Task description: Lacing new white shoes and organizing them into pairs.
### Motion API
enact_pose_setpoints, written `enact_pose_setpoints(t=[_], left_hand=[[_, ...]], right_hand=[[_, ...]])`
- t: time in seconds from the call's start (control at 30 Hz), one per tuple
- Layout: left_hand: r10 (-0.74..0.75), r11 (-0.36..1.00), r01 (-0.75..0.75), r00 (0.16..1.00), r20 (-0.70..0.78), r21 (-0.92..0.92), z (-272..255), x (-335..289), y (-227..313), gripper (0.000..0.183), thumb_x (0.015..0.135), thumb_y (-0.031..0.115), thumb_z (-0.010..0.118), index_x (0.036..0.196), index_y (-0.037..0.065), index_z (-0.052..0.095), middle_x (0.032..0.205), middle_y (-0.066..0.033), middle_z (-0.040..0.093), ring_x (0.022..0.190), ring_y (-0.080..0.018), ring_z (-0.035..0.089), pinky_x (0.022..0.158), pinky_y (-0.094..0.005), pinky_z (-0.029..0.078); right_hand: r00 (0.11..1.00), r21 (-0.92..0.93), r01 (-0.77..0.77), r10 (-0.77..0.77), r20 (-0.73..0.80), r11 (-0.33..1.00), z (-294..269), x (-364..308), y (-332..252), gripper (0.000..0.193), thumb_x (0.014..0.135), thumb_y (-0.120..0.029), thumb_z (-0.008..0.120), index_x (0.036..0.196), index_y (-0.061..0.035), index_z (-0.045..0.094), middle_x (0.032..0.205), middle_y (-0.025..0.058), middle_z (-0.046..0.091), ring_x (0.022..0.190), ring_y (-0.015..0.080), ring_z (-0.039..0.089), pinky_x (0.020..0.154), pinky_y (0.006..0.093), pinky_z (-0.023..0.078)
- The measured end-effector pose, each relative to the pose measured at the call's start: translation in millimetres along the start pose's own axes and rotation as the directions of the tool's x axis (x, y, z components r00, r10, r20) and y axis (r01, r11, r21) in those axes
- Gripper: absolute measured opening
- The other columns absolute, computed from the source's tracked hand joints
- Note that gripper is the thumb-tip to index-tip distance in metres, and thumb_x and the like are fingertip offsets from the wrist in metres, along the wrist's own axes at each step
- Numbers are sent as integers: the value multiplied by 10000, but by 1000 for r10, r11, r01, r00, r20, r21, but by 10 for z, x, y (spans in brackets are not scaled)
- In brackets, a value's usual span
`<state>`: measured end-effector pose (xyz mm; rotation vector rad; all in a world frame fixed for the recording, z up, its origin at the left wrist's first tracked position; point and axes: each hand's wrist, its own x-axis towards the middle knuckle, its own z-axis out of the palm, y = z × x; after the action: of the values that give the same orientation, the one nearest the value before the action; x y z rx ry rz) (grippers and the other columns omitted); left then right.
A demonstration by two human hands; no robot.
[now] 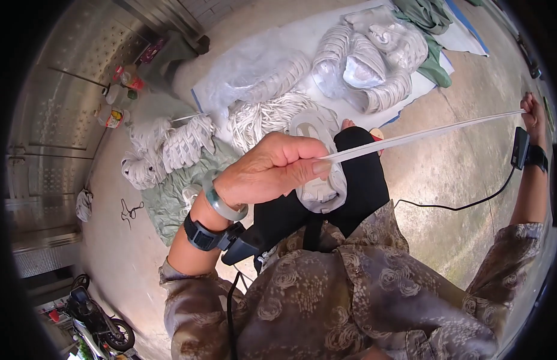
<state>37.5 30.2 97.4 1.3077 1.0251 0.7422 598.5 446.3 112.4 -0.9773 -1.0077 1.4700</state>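
Note:
A flat white shoelace (422, 134) stretches taut between my two hands, rising to the right. My left hand (272, 168) pinches it between thumb and fingers, above my lap. Far out to the right, my right hand (533, 119) is closed around the lace's other part. A light grey shoe upper (319, 195) lies lengthwise over my black-clad legs. My left hand covers its middle, so where the lace meets the shoe is hidden. Just beyond it is a tangled heap of white laces (263, 120).
Nested stacks of pale shoe uppers (374, 60), partly in clear plastic, lie on a white sheet (248, 45) ahead. More bundled uppers (188, 144) rest on green cloth (170, 204) at left. Bottles and jars (112, 116) stand by a metal door. A black cable (452, 207) hangs from my right wrist.

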Motion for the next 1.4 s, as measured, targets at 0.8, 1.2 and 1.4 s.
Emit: enact_pose_setpoints(t=[0.8,1.2,1.4], left_hand=[[516,781,-557,830,211,282,689,125,-224,116,830,121,488,746,42,473,574,-111,470,528,-316,496,461,-373,378],[612,680,-603,780,130,418,646,226,-273,112,726,98,564,828,63,535,626,-41,460,568,-242,489,519,-353,360],[735,582,-688,673,82,434,732,349,-287,98,685,70,568,779,46,551,620,-54,459,573,-244,496,516,-345,369]], right_hand=[[744,-868,239,493,451,435,4066,-2057,3611,515,643,-428,722,894,8,608,908,153,617,848,253,583,781,336,421],[560,-497,309,267,785,811,3306,-2468,3301,88,773,-102,626,826,-34,641,619,68,560,634,157,488,711,322,420],[457,-331,669,-17,889,666,3469,-2713,3075,106,777,-91,587,864,-39,620,613,95,541,585,193,510,662,286,428]])
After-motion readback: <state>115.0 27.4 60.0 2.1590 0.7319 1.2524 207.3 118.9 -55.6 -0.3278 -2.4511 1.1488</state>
